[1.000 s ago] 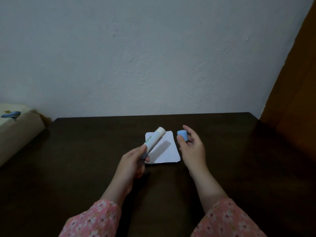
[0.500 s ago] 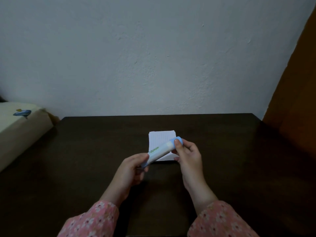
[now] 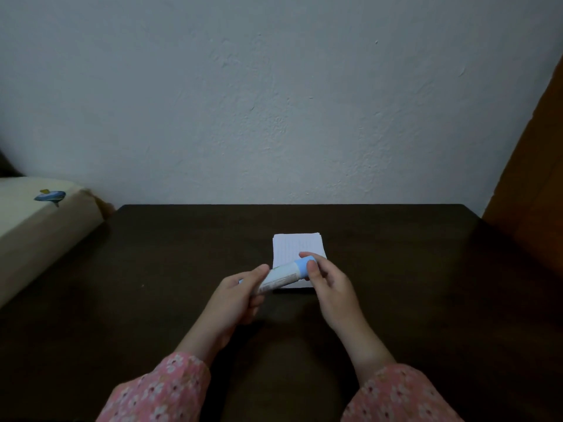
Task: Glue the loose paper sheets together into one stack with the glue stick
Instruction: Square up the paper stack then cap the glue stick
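Glue stick (image 3: 278, 278): tube gripped by left hand (image 3: 234, 295), blue cap (image 3: 301, 265) pinched by right hand (image 3: 327, 280), above paper stack (image 3: 297, 249) on surface (image 3: 396, 269). Risk: capped stick applies no glue; unheld sheets may shift.

1. Dark wooden table (image 3: 152, 300) fills the lower view.
2. Pale textured wall (image 3: 274, 102) at twelve o'clock.
3. Cream cushion (image 3: 27, 226) with a blue motif (image 3: 50, 197) at nine o'clock.
4. Brown wooden panel (image 3: 536, 184) at three o'clock.

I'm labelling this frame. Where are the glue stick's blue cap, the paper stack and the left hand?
blue cap (image 3: 301, 266): head view, side of the cap.
paper stack (image 3: 297, 245): head view, bare top sheet.
left hand (image 3: 236, 298): head view, back of the hand.
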